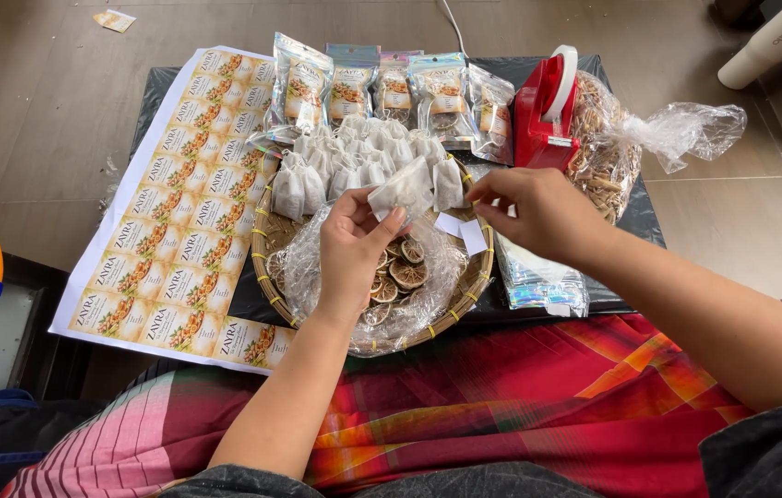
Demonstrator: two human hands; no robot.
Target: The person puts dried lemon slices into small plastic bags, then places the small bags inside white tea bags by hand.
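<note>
My left hand (351, 251) holds a small white mesh pouch (402, 190) above a round woven basket (273, 281). My right hand (538, 210) pinches the pouch's drawstring at its right side, fingers closed on it. Below the hands, a clear plastic bag of dried citrus slices (400, 274) lies open in the basket. Several filled white pouches (345, 161) are piled in the basket's far half.
A sheet of printed labels (179, 212) lies left of the basket. Sealed clear packets (391, 88) stand at the back. A red sealer tool (546, 111) and a plastic bag of dried pieces (608, 152) sit at right. Shiny empty packets (538, 281) lie under my right wrist.
</note>
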